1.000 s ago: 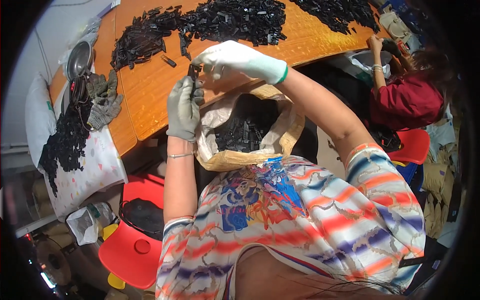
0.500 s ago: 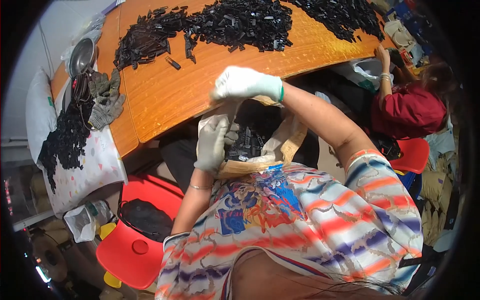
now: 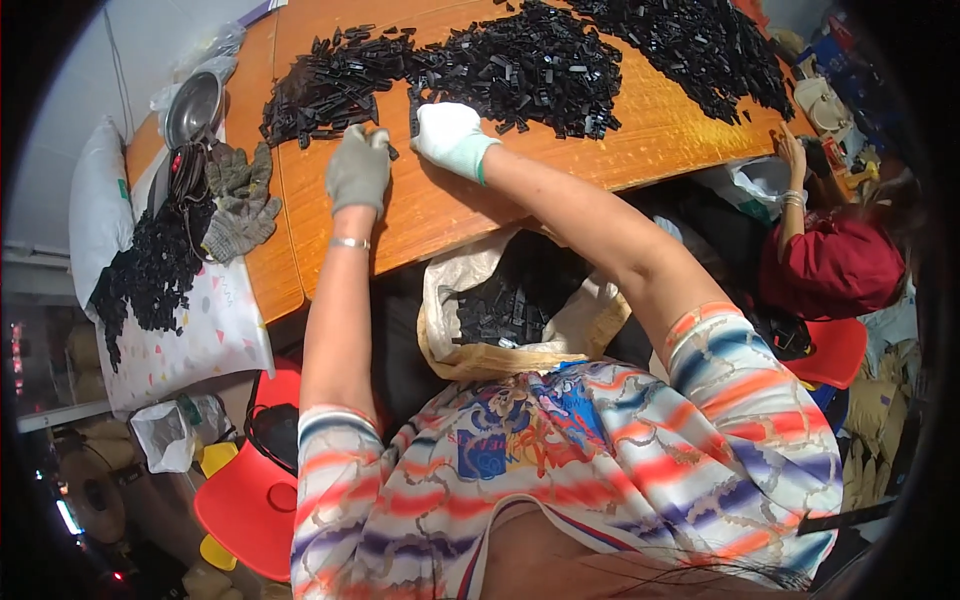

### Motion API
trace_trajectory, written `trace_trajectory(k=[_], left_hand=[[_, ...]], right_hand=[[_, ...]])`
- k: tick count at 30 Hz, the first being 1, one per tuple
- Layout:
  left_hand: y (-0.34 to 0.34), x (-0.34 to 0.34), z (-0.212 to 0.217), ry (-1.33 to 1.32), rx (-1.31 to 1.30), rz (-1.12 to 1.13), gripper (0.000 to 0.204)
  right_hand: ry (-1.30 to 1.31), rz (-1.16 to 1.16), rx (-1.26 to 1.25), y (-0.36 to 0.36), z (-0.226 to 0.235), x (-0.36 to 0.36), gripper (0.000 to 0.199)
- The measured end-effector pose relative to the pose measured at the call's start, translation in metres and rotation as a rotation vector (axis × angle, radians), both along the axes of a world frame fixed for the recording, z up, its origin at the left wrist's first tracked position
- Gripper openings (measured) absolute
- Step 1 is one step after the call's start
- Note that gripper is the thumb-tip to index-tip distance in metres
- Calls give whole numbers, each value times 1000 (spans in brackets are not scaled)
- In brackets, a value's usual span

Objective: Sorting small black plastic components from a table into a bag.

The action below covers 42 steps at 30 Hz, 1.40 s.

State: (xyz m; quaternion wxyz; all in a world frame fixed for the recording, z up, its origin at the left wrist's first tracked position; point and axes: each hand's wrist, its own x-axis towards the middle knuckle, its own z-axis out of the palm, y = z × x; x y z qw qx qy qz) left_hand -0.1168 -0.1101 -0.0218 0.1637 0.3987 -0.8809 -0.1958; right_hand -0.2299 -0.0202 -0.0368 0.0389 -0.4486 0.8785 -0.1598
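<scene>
My left hand (image 3: 358,170), in a grey glove, rests on the orange table (image 3: 420,215) with its fingers curled under, at the edge of a pile of small black plastic parts (image 3: 325,90). My right hand (image 3: 447,135), in a white glove with a green cuff, lies beside it, fingertips pressed into the near edge of a larger black pile (image 3: 525,65). The gloves hide whether either hand grips a part. An open tan sack (image 3: 450,345) holding more black parts sits in my lap, below the table edge.
A third black pile (image 3: 700,50) covers the table's far right. Grey spare gloves (image 3: 235,200) and a metal bowl (image 3: 192,105) lie at the left end, above a white cloth with black parts (image 3: 150,280). A person in red (image 3: 835,265) sits at right. A red stool (image 3: 250,490) stands below left.
Both hands were together above the sack in my lap; they have since moved up and forward onto the table, to the edge of the black piles.
</scene>
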Motion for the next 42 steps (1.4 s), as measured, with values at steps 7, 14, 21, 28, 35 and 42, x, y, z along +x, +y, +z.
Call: trace_trajectory(k=[7,14,21,28,35,42], left_hand=[[3,-16,6,-147,121,11,36],[23,-3,-23,104,111,-164,32],[38,15,-23,72,-111,-221,28],[37,24,-24,25,-169,-207,20],[45,27,-27,40,-144,-209,20],[46,38,-31,647,584,-170,27]], right_hand=[[-261,37,-124,27,3,-19,31],[-886,116,-360,61,-2,-15,22],[-1144,160,-469,78,0,-9,20],[-1074,123,-536,83,6,-1,18],[-1035,62,-426,78,-7,1,18],[-1126,115,-600,83,8,18,18]])
